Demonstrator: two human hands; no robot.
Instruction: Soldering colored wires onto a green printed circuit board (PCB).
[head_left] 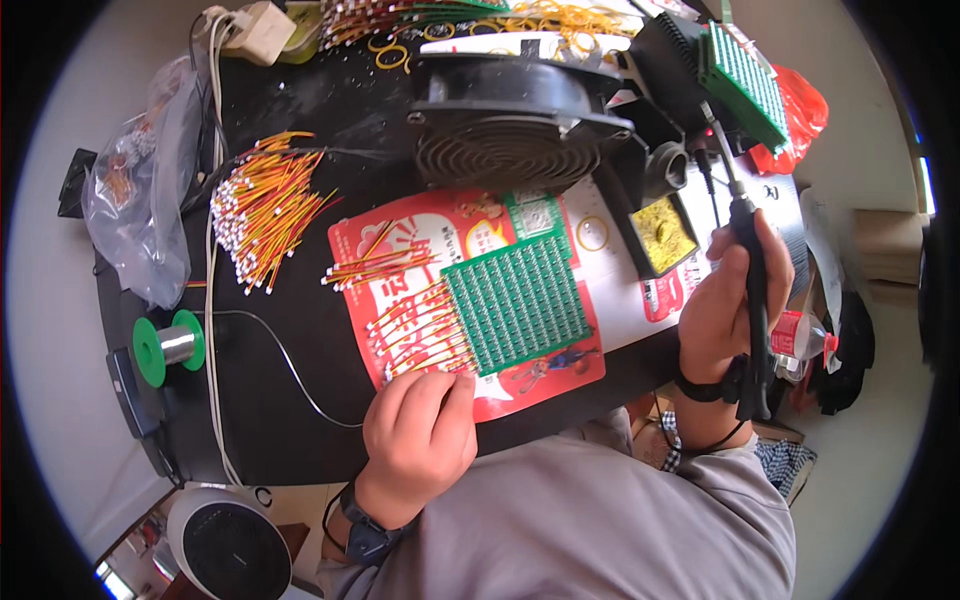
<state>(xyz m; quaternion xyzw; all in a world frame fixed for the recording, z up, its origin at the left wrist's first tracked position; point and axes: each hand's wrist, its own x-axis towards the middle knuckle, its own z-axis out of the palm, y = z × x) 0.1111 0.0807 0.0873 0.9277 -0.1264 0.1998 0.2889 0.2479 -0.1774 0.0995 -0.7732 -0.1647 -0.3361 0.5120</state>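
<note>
Apparently we're soldering: right hand (pixel 716 308) clasps black-handled metal iron (pixel 755 290), next needed at green gridded board (pixel 518 305) by left hand (pixel 422 430), hold unclear.

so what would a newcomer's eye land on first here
Probably the green circuit-board panel in the middle, on a red sheet, with the left hand near the panel's lower-left corner. Next, the black fan just beyond it and the pile of red-and-yellow wires at left. The soldering iron in the right hand stands out too, at right.
</note>
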